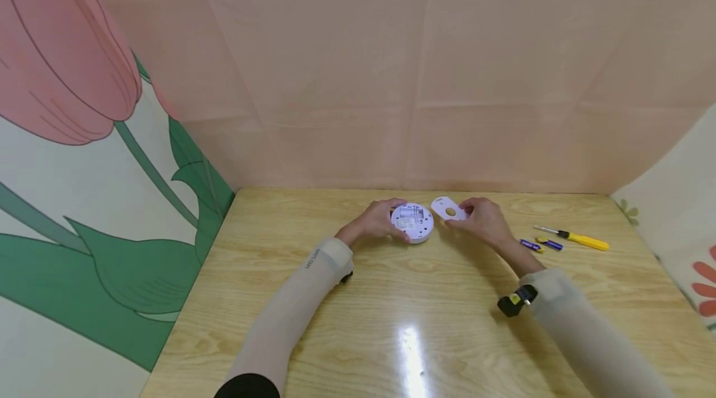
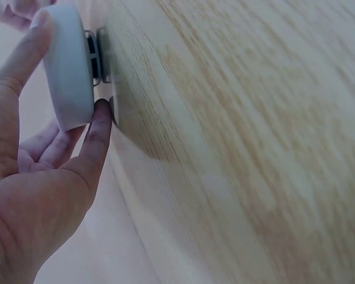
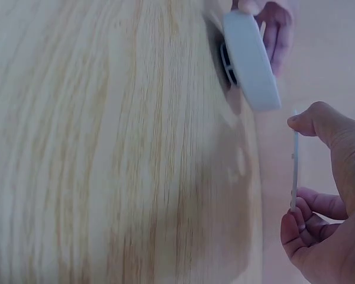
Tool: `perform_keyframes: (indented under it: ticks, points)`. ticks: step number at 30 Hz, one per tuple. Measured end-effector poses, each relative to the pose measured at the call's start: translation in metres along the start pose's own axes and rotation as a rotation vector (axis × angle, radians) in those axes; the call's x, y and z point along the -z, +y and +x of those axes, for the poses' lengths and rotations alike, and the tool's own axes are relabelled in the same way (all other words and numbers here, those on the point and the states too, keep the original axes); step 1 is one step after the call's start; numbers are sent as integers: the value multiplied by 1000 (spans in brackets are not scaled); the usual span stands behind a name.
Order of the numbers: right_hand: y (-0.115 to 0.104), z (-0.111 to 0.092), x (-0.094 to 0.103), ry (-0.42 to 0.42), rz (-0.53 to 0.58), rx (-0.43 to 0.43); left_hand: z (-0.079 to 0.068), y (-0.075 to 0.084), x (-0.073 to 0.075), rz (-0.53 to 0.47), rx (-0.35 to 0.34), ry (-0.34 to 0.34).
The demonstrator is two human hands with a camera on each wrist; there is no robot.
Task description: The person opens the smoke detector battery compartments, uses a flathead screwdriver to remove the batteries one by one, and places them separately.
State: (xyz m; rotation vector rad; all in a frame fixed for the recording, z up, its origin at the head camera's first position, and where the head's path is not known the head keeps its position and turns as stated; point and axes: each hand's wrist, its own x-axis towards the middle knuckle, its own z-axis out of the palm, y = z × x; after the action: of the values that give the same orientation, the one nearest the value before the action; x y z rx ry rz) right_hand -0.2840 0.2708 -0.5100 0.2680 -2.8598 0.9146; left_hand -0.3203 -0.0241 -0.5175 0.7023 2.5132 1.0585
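Note:
A round white device [image 1: 412,224] is gripped at its left edge by my left hand [image 1: 380,219], back side up, with a battery compartment facing me. In the left wrist view the thumb and fingers span the rim of its thick white body [image 2: 68,68]. Its underside, which carries a dark-slotted raised part [image 2: 93,56], faces the tabletop. Just to the right, my right hand [image 1: 485,221] pinches a thin white cover plate [image 1: 441,204] with a round hole. The right wrist view shows this plate [image 3: 295,160] edge-on between thumb and fingers, apart from the device.
On the wooden table [image 1: 358,311], right of my right hand, lie two purple-and-yellow batteries, one [image 1: 531,245] beside the other [image 1: 550,243]. A screwdriver with a yellow handle [image 1: 587,241] lies just beyond them. A pink curtain-like backdrop [image 1: 335,74] rises behind the table's far edge.

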Motion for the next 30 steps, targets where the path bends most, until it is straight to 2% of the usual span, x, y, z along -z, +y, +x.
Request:
perform_keyframes:
  ticks: [10,18,30]
  points:
    - [-19,-4,-8,-36,-9,-8,2,0,-1,8,-2,-1]
    - [-32,-5,-16,-30,-10,-4,2,-2,-1,31,-15,9]
    - [-49,-4,-31,-18,-1,13,0,-2,0,-3,1,7]
